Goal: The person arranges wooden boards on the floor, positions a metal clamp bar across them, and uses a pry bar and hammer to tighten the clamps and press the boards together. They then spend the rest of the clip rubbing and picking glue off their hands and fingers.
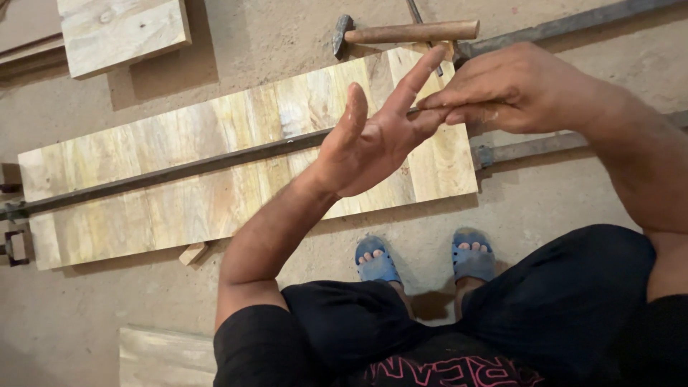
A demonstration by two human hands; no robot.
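My left hand [373,140] is raised palm up with its fingers spread, empty. My right hand [512,89] is above it, and its fingertips pinch the left hand's fingers. Both hands hover over a long panel of glued pale wood boards [165,186] lying on the concrete floor. A dark metal bar clamp [179,168] runs lengthwise across the panel. A hammer with a wooden handle [408,32] lies on the floor just beyond the panel's far edge, close to my right hand.
Another wooden board [122,32] lies at the top left, and a plank [165,355] at the bottom left. A small wood wedge [193,253] sits under the panel's near edge. A second metal bar [566,29] crosses the top right. My feet in blue sandals [423,261] stand below the panel.
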